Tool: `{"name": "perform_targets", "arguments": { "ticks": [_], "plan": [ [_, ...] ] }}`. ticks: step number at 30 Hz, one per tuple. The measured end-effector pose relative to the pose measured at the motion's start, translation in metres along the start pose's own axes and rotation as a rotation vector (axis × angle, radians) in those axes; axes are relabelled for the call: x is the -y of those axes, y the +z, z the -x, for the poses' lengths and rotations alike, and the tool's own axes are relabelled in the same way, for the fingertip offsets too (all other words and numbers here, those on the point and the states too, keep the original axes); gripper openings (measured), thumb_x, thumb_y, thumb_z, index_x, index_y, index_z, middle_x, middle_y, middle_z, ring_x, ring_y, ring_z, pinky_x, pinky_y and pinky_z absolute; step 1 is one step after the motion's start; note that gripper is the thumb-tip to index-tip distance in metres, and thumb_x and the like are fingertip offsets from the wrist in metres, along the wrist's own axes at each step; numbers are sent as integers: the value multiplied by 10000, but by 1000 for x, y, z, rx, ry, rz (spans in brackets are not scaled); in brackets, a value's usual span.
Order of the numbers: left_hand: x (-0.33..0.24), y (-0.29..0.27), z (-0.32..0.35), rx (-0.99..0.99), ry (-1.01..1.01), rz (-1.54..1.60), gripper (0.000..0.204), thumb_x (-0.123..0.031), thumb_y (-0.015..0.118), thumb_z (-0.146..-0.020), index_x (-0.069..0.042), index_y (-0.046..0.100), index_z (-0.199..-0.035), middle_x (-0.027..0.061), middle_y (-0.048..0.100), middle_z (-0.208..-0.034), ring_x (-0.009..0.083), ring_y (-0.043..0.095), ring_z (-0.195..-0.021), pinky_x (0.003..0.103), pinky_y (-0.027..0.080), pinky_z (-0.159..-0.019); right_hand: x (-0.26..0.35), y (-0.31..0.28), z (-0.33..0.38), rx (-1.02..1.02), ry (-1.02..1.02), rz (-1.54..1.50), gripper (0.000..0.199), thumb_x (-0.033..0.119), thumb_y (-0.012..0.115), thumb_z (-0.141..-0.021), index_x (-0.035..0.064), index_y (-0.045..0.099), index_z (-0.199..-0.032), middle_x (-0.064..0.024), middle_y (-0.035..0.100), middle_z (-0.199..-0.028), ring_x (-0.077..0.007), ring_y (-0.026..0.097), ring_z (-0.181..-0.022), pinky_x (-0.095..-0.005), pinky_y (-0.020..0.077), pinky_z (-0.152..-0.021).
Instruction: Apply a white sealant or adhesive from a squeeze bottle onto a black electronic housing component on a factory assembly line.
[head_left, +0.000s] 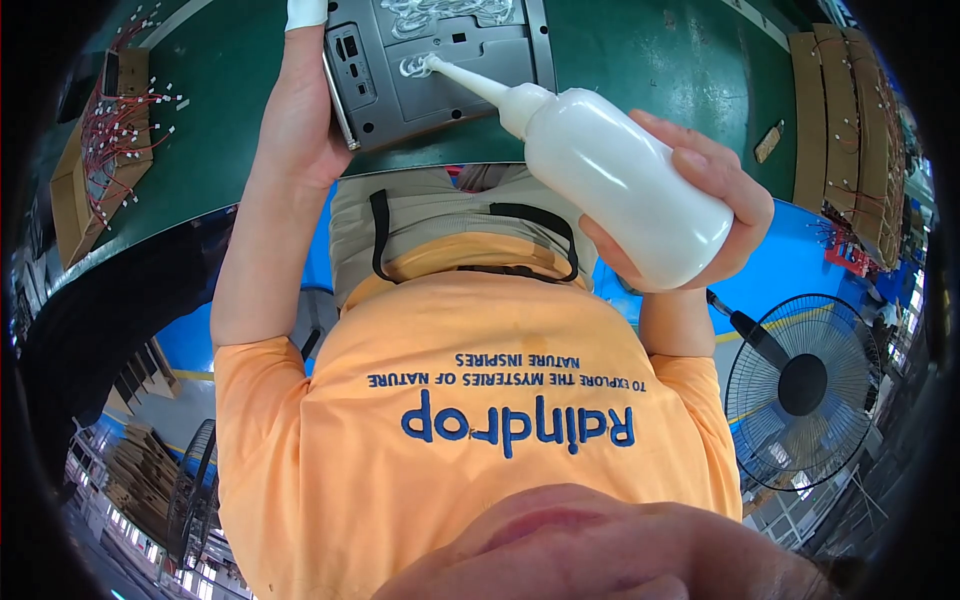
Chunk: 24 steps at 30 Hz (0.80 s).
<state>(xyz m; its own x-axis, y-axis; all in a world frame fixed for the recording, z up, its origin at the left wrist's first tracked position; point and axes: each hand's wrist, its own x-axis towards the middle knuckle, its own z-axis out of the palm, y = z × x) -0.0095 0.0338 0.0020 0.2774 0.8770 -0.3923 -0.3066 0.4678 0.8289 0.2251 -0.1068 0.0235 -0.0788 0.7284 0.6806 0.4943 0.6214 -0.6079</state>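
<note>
A grey plastic device casing (pixel 420 105) with a row of ports is at the top centre, over the green tabletop. My left hand (pixel 302 125) grips the casing's left edge; its fingers are partly hidden, and a white covering (pixel 306 12) shows at the top of the hand. My right hand (pixel 738 195) is wrapped round a white squeeze bottle (pixel 620 175), tilted with its long tapered nozzle (pixel 468 80) pointing to the upper left. The nozzle tip meets a small patch of whitish, glue-like paste (pixel 414 66) on the casing. More of it lies in squiggles (pixel 445 14) near the casing's far edge.
The green tabletop (pixel 640 60) runs beneath the casing. A cardboard box (pixel 75 190) with several red wires and white connectors (pixel 115 140) stands at left. Cardboard trays (pixel 842 120) are at right, near a small tan piece (pixel 769 142). Fans stand at lower right (pixel 800 385) and lower left (pixel 195 490).
</note>
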Motion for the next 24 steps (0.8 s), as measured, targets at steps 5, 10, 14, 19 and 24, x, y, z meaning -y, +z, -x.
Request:
{"name": "perform_targets", "arguments": {
  "ticks": [5, 10, 14, 19, 24],
  "plan": [
    [1, 1, -1, 37, -10, 17, 686, -612, 381, -945, -24, 542, -1260, 131, 638, -1168, 209, 658, -1009, 336, 560, -842, -3, 3, -1, -11, -30, -76, 668, 158, 907, -594, 4, 534, -1127, -230, 638, -1063, -304, 664, -981, -338, 558, -793],
    [-1, 0, -2, 74, -3, 11, 687, -607, 372, -950, -22, 533, -1273, 137, 636, -1173, 215, 656, -1018, 343, 562, -843, -1, 5, -1, 6, 14, -155, 603, 148, 897, -601, -17, 573, -1083, -213, 651, -1006, -328, 677, -952, -361, 568, -754],
    [0, -1, -4, 83, -22, 27, 690, -606, 368, -952, -18, 533, -1273, 134, 638, -1170, 214, 657, -1018, 340, 562, -845, -2, 4, -2, -61, -3, -119, 605, 148, 899, -598, -28, 569, -1073, -229, 649, -1004, -330, 679, -942, -357, 570, -734],
    [-3, -3, -8, 81, -17, 2, 680, -596, 365, -957, -16, 534, -1269, 131, 641, -1165, 210, 657, -1016, 339, 563, -846, -4, -1, -4, -24, 10, -128, 630, 152, 908, -586, -33, 568, -1083, -235, 642, -1024, -322, 680, -938, -335, 574, -728],
    [-15, 1, -16, 207, -105, -23, 612, -562, 428, -953, -32, 582, -1219, 110, 677, -1081, 180, 686, -910, 327, 583, -770, -4, -11, -8, 63, 12, -66, 704, 226, 901, -624, 17, 475, -1143, -235, 641, -1037, -289, 668, -960, -339, 554, -801]
  ]
}}
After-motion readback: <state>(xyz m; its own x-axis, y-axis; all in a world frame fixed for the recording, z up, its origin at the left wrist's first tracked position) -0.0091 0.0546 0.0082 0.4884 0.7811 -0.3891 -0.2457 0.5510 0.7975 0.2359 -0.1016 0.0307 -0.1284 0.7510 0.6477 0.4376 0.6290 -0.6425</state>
